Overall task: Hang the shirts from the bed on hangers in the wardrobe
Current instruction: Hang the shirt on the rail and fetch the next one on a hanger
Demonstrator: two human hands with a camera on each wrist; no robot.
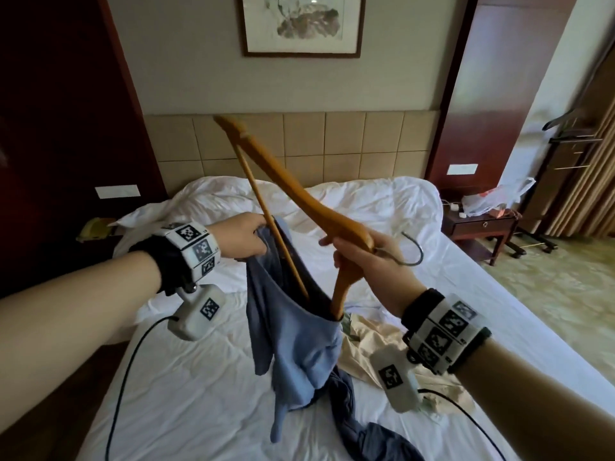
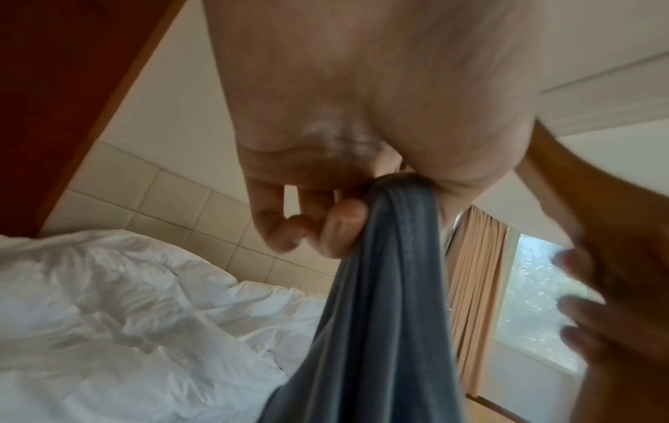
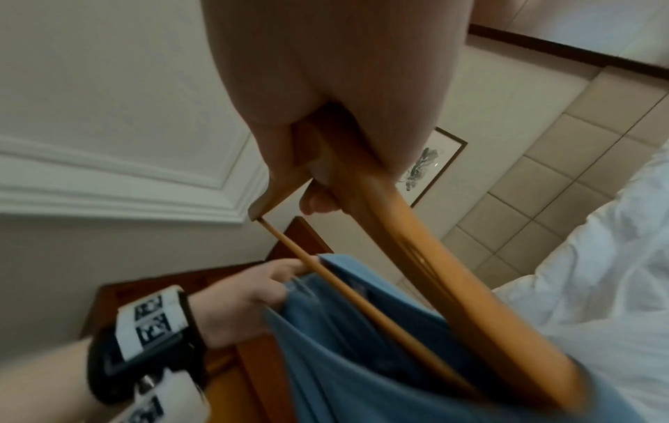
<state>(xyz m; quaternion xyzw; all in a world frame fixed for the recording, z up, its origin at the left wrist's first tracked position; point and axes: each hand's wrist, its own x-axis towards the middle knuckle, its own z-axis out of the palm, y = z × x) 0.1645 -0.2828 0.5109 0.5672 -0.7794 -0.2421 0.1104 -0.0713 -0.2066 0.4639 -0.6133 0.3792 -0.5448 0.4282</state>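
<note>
Both forearms reach out over the bed [image 1: 199,377]. The left hand [image 1: 241,236] is raised at about chest height, fingers curled round a bunched edge of the blue shirt [image 1: 299,344], which hangs down from that grip with its lower part trailing onto the sheet. The right hand [image 1: 366,257] is closed round the middle of the wooden hanger [image 1: 299,194] near its metal hook [image 1: 412,251], wrist bent inward. The hanger is tilted steeply: one end points up toward the headboard [image 1: 332,144], the other end is pushed down inside the shirt's opening. A cream shirt [image 1: 376,347] lies crumpled on the bed just beside the blue one, below the right wrist.
</note>
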